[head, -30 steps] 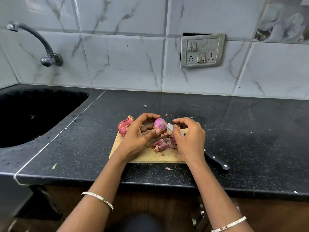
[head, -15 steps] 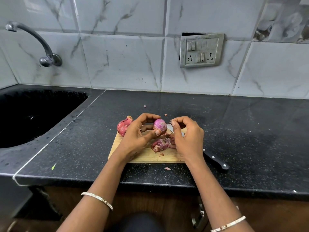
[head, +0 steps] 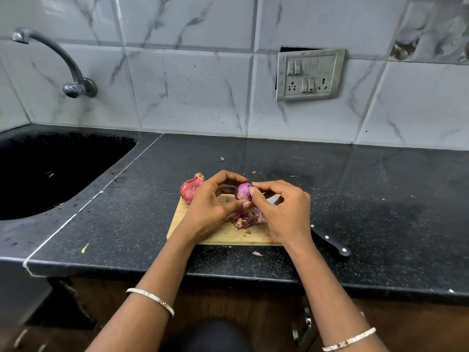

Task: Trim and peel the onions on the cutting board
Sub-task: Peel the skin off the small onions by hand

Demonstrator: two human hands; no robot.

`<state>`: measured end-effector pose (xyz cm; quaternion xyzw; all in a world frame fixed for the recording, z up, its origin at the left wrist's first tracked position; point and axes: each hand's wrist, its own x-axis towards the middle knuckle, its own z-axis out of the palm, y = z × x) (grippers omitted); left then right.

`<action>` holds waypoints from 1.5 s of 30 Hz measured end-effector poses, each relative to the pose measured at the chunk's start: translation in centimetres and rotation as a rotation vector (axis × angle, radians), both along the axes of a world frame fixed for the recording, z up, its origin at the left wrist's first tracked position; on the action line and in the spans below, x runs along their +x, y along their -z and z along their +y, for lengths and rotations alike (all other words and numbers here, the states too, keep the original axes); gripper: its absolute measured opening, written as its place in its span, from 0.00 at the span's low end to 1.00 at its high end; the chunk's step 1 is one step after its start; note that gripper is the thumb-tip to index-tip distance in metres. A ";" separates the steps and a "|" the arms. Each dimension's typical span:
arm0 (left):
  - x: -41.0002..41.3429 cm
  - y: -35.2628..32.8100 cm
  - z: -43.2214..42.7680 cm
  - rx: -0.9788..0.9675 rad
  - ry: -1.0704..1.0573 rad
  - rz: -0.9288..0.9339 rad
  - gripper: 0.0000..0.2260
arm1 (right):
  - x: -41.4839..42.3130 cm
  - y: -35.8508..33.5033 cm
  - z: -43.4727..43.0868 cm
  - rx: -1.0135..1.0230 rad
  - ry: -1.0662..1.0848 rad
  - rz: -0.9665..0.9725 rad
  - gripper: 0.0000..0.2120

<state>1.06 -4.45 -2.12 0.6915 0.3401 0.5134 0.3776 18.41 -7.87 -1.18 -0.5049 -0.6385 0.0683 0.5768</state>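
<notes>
Hands pinch peeled onion | long axis upright

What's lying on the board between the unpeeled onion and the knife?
In the head view, a pile of peels on the cutting board, under both hands.

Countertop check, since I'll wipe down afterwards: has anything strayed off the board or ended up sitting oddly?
Onion skin scraps lie off the cutting board on the black counter, front and back. The knife juts from beneath the right hand.
</notes>
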 end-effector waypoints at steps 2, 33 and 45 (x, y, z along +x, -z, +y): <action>0.0 0.0 0.1 0.007 -0.008 0.013 0.20 | 0.1 0.1 0.0 0.003 -0.005 0.011 0.03; 0.0 -0.3 -0.5 -0.072 0.024 -0.013 0.19 | 0.2 0.0 0.2 -0.088 -0.002 0.034 0.05; 0.2 -0.4 -0.7 -0.104 0.059 -0.089 0.19 | 0.1 -0.3 -0.2 -0.059 -0.017 0.083 0.01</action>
